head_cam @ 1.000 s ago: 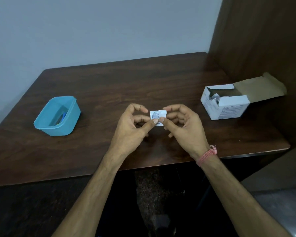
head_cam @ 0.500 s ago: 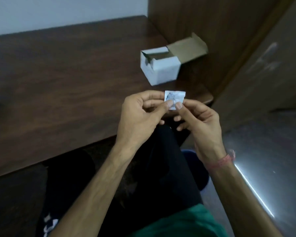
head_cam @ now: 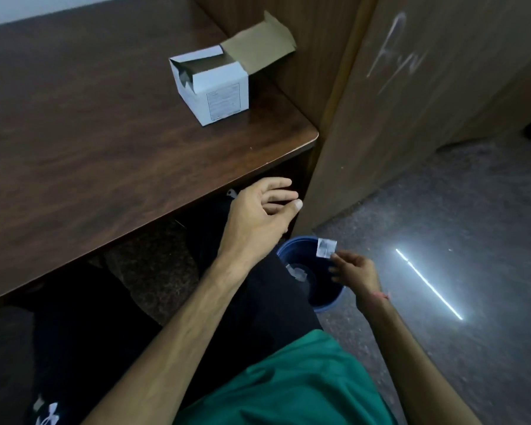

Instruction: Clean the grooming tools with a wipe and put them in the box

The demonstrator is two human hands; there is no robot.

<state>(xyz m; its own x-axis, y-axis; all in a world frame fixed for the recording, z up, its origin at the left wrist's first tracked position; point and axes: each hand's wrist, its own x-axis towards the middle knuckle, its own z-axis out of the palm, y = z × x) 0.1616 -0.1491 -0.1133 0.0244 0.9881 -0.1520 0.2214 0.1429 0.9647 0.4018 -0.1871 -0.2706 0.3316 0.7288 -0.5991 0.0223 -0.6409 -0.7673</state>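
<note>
bin [head_cam: 311,289] bottom hidden by leg; box [head_cam: 215,84] contents unclear.

Small foil wipe packet [head_cam: 326,248], pinched over bin [head_cam: 319,305]

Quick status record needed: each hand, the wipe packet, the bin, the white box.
right hand: pinches the wipe packet by its lower edge
wipe packet: held above the blue bin, at its far rim
blue bin: on the floor beside the table, a pale scrap inside
left hand: fingers relaxed, holds nothing, below the table edge
white box: on the table, flap open
</note>
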